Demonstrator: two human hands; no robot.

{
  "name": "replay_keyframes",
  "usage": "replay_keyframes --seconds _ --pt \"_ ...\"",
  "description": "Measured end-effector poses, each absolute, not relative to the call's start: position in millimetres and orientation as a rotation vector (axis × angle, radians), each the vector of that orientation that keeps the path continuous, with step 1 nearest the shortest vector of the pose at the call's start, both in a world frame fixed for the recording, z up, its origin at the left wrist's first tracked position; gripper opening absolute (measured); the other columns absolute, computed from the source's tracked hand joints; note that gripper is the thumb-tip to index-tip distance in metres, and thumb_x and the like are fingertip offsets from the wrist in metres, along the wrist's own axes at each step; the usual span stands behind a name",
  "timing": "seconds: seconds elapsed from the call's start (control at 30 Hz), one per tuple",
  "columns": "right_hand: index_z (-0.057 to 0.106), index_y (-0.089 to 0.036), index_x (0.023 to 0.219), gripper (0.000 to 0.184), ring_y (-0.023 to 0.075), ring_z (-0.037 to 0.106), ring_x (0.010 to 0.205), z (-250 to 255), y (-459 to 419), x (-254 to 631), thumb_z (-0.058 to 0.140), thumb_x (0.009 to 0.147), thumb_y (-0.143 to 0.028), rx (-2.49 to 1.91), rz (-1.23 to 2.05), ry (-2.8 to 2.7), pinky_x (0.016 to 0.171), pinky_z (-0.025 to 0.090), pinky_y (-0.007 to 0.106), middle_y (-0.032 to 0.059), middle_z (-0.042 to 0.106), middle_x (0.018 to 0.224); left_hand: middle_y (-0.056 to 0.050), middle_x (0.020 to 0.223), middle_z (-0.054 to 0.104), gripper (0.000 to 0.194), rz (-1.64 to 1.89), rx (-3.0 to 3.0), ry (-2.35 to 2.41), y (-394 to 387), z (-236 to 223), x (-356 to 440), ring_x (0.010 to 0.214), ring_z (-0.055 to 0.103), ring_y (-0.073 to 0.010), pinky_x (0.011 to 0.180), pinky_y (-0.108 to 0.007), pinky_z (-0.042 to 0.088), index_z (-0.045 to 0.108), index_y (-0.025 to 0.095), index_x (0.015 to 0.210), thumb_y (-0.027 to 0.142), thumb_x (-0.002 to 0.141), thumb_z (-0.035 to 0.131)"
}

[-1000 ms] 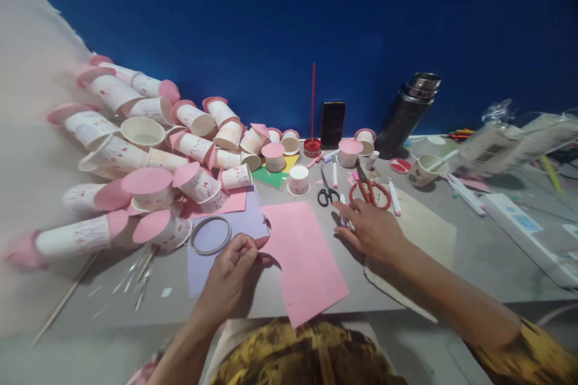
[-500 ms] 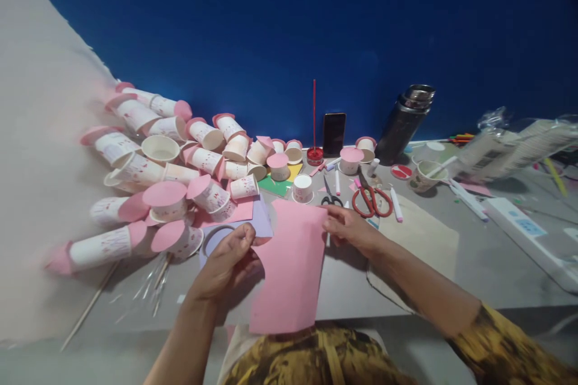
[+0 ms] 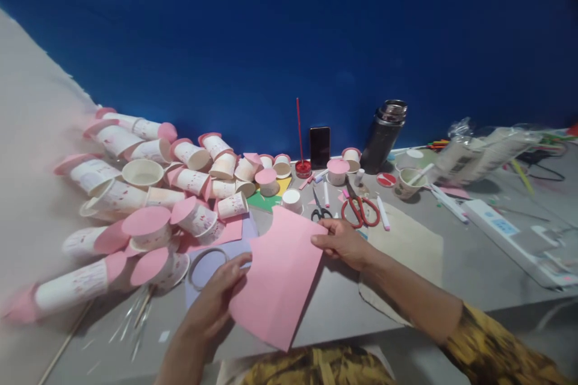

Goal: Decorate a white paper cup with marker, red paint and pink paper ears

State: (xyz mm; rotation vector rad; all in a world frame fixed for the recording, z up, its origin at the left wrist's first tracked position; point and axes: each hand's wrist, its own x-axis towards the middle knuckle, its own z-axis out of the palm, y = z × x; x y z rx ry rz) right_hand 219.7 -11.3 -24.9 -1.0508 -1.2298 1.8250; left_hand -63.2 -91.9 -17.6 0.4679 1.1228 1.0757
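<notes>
Evidently, one pink sheet (image 3: 280,277) is held raised and tilted at the near edge of the table (image 3: 336,307), with a curved notch in its upper left side; its upper right corner is pinched by the right hand (image 3: 345,243), thumb in front, no gap left but the paper itself; its left edge appears to be gripped by the left hand (image 3: 217,295), fingers nearly closed, though part of that grip is hidden; the step in hand is judged to be the steadying of the sheet between both hands; a light, even hold at both edges would be called for in any further move, since thin paper could easily be creased.

Two pairs of scissors are seen beyond the sheet's right corner, one black-handled pair (image 3: 321,209) and one red-handled pair (image 3: 360,209); one white marker (image 3: 383,213) is laid just beside the latter; one grey ring (image 3: 190,269) is rested on one lavender sheet (image 3: 237,243) left of the pink sheet; one phone (image 3: 320,147) and one flask (image 3: 382,141) are stood well beyond it; well over a dozen paper cups (image 3: 192,216) are heaped to its left, too overlapped to be counted exactly.
</notes>
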Motion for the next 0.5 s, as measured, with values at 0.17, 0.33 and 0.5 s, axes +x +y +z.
replay_keyframes --seconds 0.17,0.33,0.5 --pt "0.070 -0.018 0.087 0.019 0.0136 0.060 0.056 -15 -3 244 0.065 0.089 -0.037 -1.491 1.233 -1.897 0.055 0.043 0.025 -0.0003 0.068 0.065 -0.003 0.073 0.073 0.059 0.983 0.718 1.433 -90 -23 -69 0.064 0.068 -0.0192 0.061 -0.026 0.053 0.074 0.013 0.104 0.037 0.057 0.099" --pt "0.076 -0.018 0.087 0.018 0.0232 0.071 0.091 -1 26 271 0.058 0.091 -0.018 -1.782 0.715 -2.041 0.078 0.046 0.031 0.0099 0.079 0.093 -0.004 0.078 0.074 0.066 0.994 0.879 1.628 -86 -18 -94 0.072 0.068 -0.0210 0.064 -0.027 0.054 0.073 0.013 0.105 0.050 0.056 0.096" --pt "0.078 -0.016 0.094 0.023 0.0303 0.073 0.102 -2 43 247 0.064 0.093 -0.034 -1.910 0.543 -2.238 0.083 0.046 0.034 0.0167 0.080 0.104 -0.004 0.078 0.075 0.052 0.987 1.121 1.720 -87 -5 -101 0.075 0.069 -0.0223 0.067 -0.027 0.055 0.076 0.017 0.095 0.056 0.063 0.089"
